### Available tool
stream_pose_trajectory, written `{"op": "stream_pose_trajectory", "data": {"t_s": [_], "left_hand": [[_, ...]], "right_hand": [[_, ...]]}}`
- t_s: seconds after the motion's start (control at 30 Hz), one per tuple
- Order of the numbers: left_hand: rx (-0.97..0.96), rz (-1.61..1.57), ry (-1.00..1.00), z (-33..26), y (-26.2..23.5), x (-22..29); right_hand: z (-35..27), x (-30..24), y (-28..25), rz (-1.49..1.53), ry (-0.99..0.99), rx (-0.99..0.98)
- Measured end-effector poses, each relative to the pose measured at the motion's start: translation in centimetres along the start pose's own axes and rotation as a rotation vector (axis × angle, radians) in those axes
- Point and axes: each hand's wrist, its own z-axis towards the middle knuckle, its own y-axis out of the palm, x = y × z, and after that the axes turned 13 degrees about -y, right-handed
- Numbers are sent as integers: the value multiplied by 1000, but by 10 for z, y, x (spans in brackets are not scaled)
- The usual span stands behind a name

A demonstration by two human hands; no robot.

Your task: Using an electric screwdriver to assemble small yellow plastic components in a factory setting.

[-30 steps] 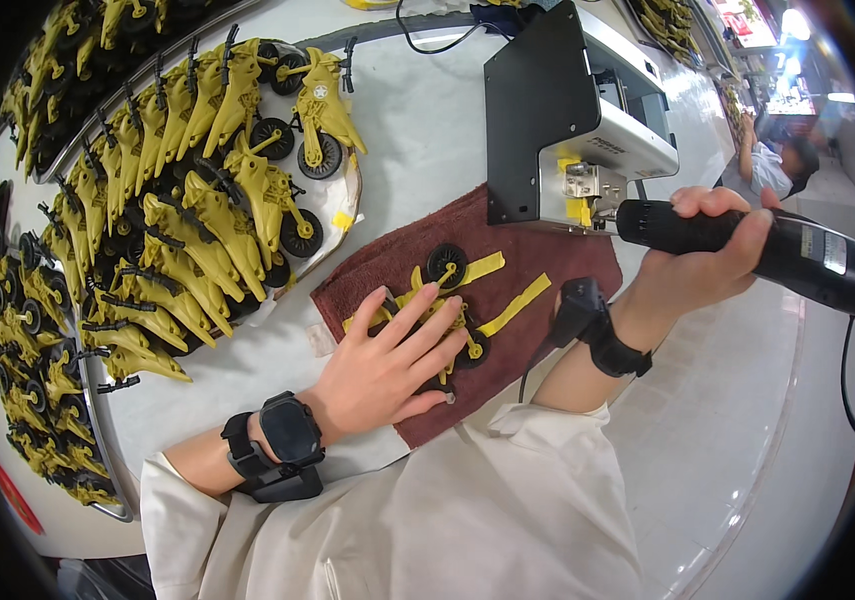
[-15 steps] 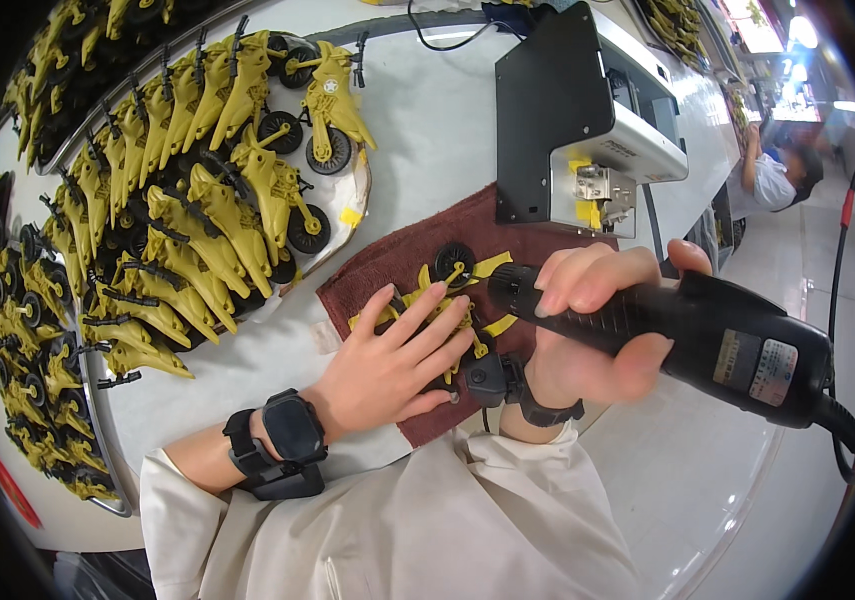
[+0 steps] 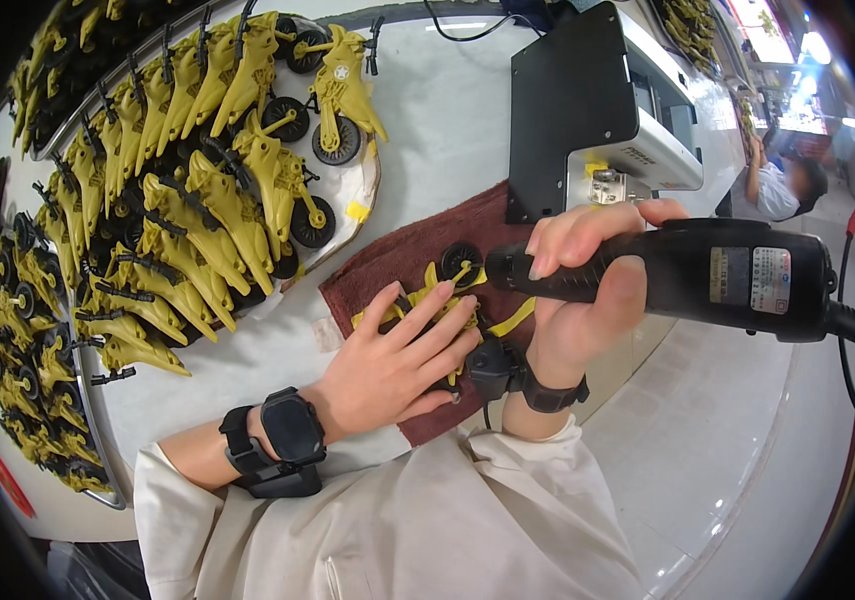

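Note:
A yellow toy motorcycle (image 3: pixel 460 265) with black wheels lies on a dark red towel (image 3: pixel 372 270). My left hand (image 3: pixel 397 355) rests on it with fingers stretched and spread, covering most of its body. In my right hand (image 3: pixel 592 290) is a black electric screwdriver (image 3: pixel 687 270), held almost level. Its nose points left, close to the toy's wheel and yellow frame; whether the bit touches the toy cannot be made out. Both wrists carry black strapped devices.
Rows of finished-looking yellow toy motorcycles (image 3: pixel 202 195) stand in trays on the left. Behind the towel sits a black and white box-shaped machine (image 3: pixel 562 130) with a metal fitting. The screwdriver's cord (image 3: pixel 852 325) hangs at far right. Another person (image 3: pixel 782 185) is in the right background.
The screwdriver's rear end has swung upward, so the tool lies more level, and its nose has shifted slightly right. My left hand has stayed nearly still on the toy motorcycle.

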Motion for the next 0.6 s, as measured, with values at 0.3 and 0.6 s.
{"op": "stream_pose_trajectory", "data": {"t_s": [0.3, 0.6], "left_hand": [[-1, 53, -15, -2, -1, 2], [27, 43, 1, 1, 0, 5]], "right_hand": [[-2, -7, 14, -297, 49, -80], [63, -45, -40, -552, -468, 337]]}}
